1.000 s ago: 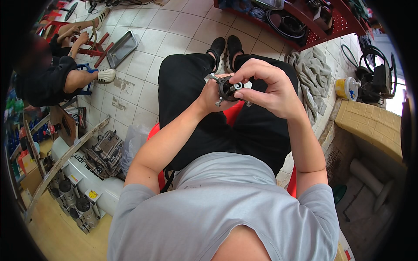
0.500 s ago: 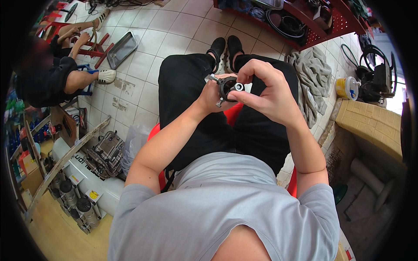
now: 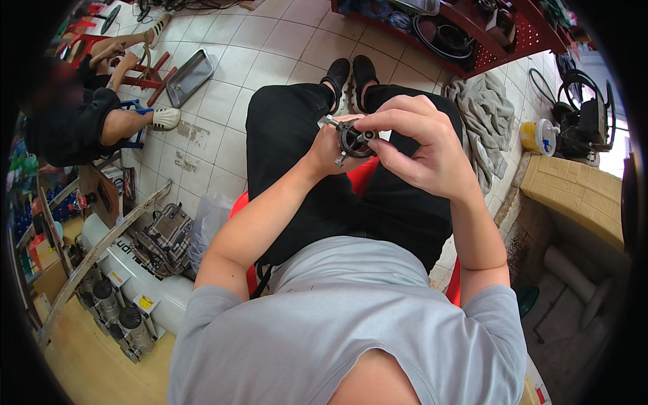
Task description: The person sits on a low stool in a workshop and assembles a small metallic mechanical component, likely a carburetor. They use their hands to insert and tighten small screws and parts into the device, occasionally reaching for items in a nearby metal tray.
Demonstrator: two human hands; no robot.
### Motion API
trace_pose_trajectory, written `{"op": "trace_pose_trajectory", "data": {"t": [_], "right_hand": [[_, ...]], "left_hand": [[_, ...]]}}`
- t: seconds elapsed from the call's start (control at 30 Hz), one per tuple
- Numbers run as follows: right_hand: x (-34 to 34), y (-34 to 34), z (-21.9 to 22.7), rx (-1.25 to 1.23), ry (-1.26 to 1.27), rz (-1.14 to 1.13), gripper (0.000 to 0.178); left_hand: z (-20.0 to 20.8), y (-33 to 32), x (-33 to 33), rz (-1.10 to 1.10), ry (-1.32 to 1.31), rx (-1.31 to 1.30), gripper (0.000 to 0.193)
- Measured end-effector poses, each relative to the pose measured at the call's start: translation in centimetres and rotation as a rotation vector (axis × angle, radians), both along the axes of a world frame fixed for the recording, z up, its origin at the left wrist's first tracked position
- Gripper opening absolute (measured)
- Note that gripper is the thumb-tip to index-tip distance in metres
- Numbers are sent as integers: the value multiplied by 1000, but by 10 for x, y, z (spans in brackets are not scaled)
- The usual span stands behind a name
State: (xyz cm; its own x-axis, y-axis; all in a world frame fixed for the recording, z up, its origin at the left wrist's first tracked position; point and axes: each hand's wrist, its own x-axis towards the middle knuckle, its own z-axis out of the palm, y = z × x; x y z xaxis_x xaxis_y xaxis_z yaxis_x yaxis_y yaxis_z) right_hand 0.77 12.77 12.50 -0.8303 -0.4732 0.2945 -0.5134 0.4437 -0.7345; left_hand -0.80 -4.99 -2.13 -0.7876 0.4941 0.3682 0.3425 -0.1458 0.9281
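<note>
In front of my lap my left hand (image 3: 325,150) is closed around a dark, ring-shaped metal part (image 3: 349,140). Two silver bolts stick out of its left side, one at the top and one at the bottom. A small metal cylinder (image 3: 368,135) with a hole in its end shows at the right side of the ring. My right hand (image 3: 425,145) has its forefinger and thumb closed around this cylinder, the forefinger tip at the ring's upper rim and the thumb just below the cylinder. The inside of the ring is partly hidden.
A red stool (image 3: 243,202) is under me. A grey cloth (image 3: 480,115) lies on the floor at right, near a yellow-white tub (image 3: 538,137). A metal tray (image 3: 190,77) and another seated person are at left. A white tank (image 3: 165,297) stands nearer. A red rack (image 3: 520,50) is ahead.
My right forefinger has straightened and shifted left onto the ring's upper edge. The cylinder looks darker and sits closer to the ring. My left hand has hardly moved.
</note>
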Motion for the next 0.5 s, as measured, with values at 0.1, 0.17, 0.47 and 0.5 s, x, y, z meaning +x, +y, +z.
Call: {"op": "trace_pose_trajectory", "data": {"t": [0.1,0.17,0.47,0.5], "right_hand": [[0,-1,-6,-15,57,-11,28],[0,-1,-3,9,67,-24,28],[1,-4,1,-40,42,-77,39],[1,-2,2,-35,33,-58,41]], "left_hand": [[-1,1,2,-5,-69,14,28],[-1,1,1,-3,-67,-4,27],[5,-3,1,-41,-253,14,26],[8,-1,2,-23,-274,29,26]]}}
